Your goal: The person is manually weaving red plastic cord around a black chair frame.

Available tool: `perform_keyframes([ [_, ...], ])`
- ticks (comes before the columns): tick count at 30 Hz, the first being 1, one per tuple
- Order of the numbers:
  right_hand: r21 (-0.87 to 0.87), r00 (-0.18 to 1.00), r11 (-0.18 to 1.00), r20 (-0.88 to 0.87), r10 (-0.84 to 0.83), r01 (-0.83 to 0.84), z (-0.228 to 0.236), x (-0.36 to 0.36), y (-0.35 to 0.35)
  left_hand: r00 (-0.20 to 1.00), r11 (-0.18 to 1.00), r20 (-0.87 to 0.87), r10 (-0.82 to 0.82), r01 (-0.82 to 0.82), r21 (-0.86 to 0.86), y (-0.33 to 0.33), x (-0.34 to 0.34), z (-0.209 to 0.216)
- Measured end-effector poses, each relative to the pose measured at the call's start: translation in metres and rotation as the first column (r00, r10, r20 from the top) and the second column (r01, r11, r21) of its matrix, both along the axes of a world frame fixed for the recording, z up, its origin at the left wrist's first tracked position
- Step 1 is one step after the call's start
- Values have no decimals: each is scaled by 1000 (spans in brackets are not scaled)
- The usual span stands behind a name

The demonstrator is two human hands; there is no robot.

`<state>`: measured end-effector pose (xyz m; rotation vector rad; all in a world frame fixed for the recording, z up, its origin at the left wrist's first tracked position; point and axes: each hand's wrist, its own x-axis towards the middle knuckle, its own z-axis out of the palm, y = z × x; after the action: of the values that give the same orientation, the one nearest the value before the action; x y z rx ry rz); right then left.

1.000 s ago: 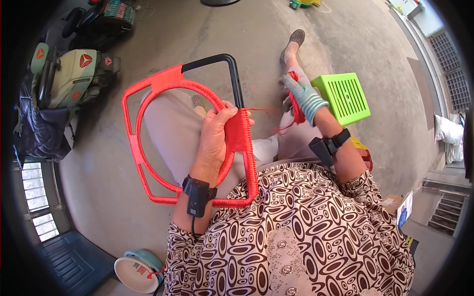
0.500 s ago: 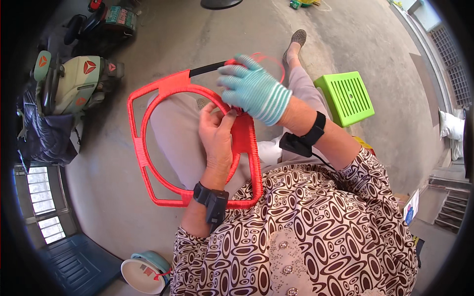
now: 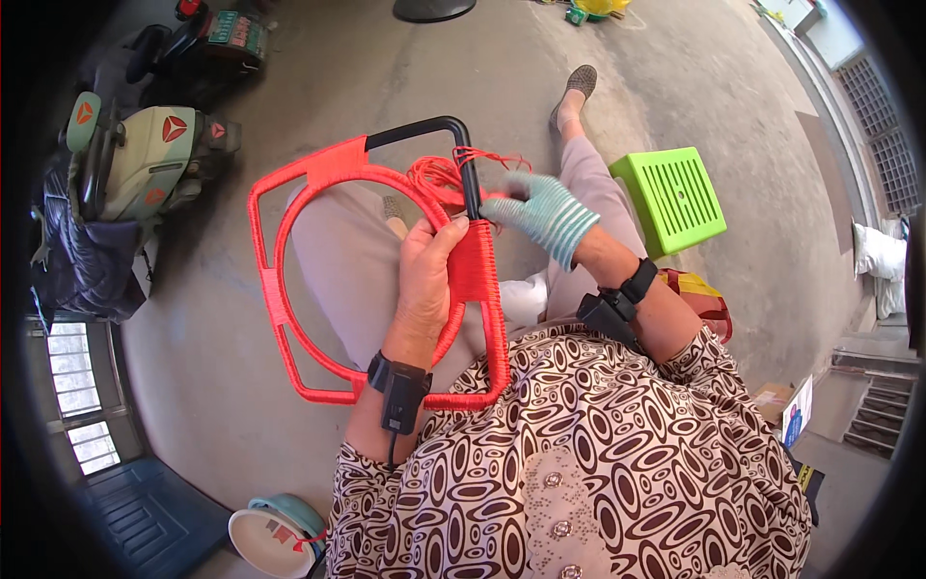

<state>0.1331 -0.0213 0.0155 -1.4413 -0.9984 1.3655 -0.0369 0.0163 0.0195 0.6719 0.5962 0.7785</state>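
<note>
A rounded square frame (image 3: 473,265) with a ring inside it lies over my lap, mostly wrapped in red cord. Its far right corner is bare black tube (image 3: 424,128). My left hand (image 3: 424,275), ungloved, is closed on the frame at the end of the wrapping, thumb on top. My right hand (image 3: 548,217), in a teal-and-white striped knit glove, is just right of the black tube. Its fingers are pinched together on red cord that runs to the tube. A loose bundle of red cord (image 3: 436,180) hangs inside the corner, and thin loops cross the tube above it.
A green slatted stool (image 3: 678,203) stands right of my leg. Scooters (image 3: 145,164) are parked at the left. A basin (image 3: 270,540) and a dark blue panel (image 3: 154,516) are at lower left. A red and yellow bag (image 3: 702,304) sits by my right forearm.
My right hand has moved right and down from over the frame's corner, uncovering the black tube and the cord bundle. My left hand has settled its grip at the wrapping's end.
</note>
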Motion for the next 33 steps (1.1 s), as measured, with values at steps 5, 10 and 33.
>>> perform_keyframes([
  [5,328,931,876,-213,-295,353,12,61,-21,1000,999,7,-17,17,-44,1,-7,-7],
  [10,338,534,768,-846,-6,544,35,106,-86,1000,998,-6,-10,10,-65,5,-11,-12],
  [33,-130,994,989,-96,57,-69,15,7,-14,999,999,-39,-14,12,-47,5,-9,-15],
])
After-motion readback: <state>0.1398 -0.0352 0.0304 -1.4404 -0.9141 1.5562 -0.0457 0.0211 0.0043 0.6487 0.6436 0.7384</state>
